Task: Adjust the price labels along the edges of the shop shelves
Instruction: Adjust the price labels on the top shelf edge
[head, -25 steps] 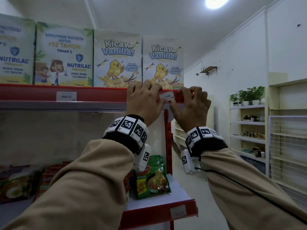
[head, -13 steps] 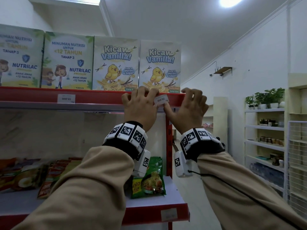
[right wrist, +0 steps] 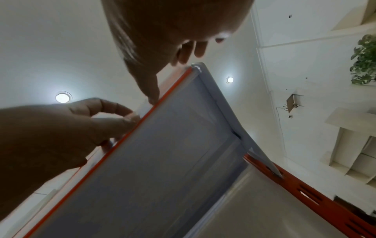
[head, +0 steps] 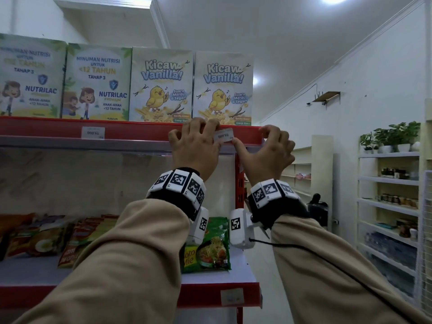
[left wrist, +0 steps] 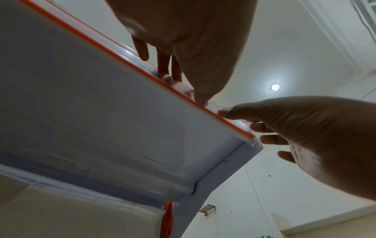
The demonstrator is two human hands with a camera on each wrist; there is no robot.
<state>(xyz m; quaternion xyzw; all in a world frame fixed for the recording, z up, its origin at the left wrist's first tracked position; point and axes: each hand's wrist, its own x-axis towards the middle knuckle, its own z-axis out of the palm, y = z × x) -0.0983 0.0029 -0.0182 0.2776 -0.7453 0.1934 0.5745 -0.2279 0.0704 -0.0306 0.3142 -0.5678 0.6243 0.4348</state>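
Note:
A white price label [head: 223, 136], printed 55.000 and upside down, lies slightly tilted on the top shelf's red edge strip [head: 140, 132], near its right end. My left hand [head: 210, 134] curls over the strip and pinches the label's left end. In the right wrist view, the left hand's [right wrist: 61, 128] thumb and forefinger meet at the strip. My right hand [head: 250, 136] presses its thumb on the label's lower right corner, with its fingers [head: 268, 129] hooked over the strip at the shelf's corner. The left wrist view shows the right hand [left wrist: 305, 128] from below.
A second label [head: 92, 133] sits further left on the same strip, and another [head: 232, 298] on the lower shelf edge. Kicaw Vanilla boxes [head: 223, 87] and Nutrilac boxes [head: 97, 83] stand just above my fingers. Noodle packs [head: 208, 249] lie below. White shelving [head: 388, 178] lines the right wall.
The label has gone from steeply tilted to nearly level on the strip. My right fingers have spread right toward the shelf corner, leaving the thumb on the label. The left hand stays.

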